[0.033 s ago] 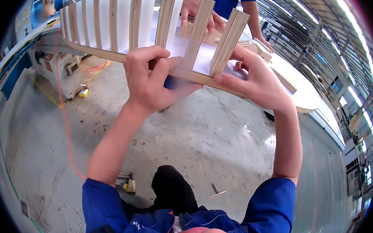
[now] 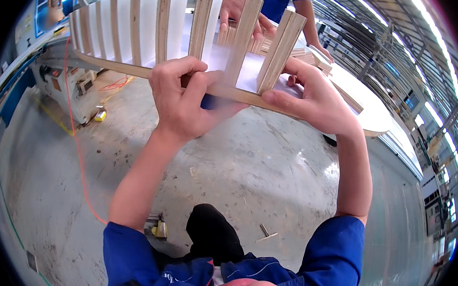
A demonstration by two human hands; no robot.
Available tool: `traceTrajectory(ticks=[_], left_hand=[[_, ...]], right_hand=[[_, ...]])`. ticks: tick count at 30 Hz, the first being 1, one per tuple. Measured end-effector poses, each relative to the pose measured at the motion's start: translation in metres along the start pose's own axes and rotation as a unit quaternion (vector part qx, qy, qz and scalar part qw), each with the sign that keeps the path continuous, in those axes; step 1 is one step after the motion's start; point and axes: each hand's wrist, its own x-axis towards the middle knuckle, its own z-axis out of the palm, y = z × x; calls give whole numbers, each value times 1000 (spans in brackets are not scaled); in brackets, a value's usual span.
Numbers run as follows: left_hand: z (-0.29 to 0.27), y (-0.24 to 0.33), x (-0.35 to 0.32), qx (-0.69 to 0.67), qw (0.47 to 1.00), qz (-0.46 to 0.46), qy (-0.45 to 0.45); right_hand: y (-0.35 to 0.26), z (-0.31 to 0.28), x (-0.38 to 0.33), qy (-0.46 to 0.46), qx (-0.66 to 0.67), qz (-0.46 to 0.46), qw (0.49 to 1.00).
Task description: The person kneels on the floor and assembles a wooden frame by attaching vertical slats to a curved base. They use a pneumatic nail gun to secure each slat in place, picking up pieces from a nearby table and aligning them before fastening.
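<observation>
A white board [image 2: 252,71] with a plywood edge carries a row of upright plywood strips [image 2: 162,26], several with white faces. My left hand [image 2: 182,95] is closed at the near edge, its fingers curled above and its thumb stretched below. Its fingertips are smeared near the foot of one upright strip [image 2: 243,41]. My right hand [image 2: 318,96] is closed around the foot of the rightmost upright strip [image 2: 283,49]. Its thumb presses by the board's edge and its other fingers are partly hidden behind the strip.
Across the board another person's hand [image 2: 232,9] rests by stacked plywood strips [image 2: 259,40]. A loose strip [image 2: 347,98] lies right of my right hand. On the floor are a yellow-and-metal tool [image 2: 159,228], a small T-shaped item [image 2: 267,234] and an orange hose [image 2: 79,144]. Machinery [image 2: 67,88] stands left.
</observation>
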Motion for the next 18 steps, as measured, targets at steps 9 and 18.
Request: traceTrajectory(ticks=[9,18], left_hand=[[0,-4,-5,14,999,26,12],[0,2,-7,-4,999,-22,27]], right_hand=[[-3,-2,0,-31,17,47,998],[2,5,-1,-6,0,-28,1000]])
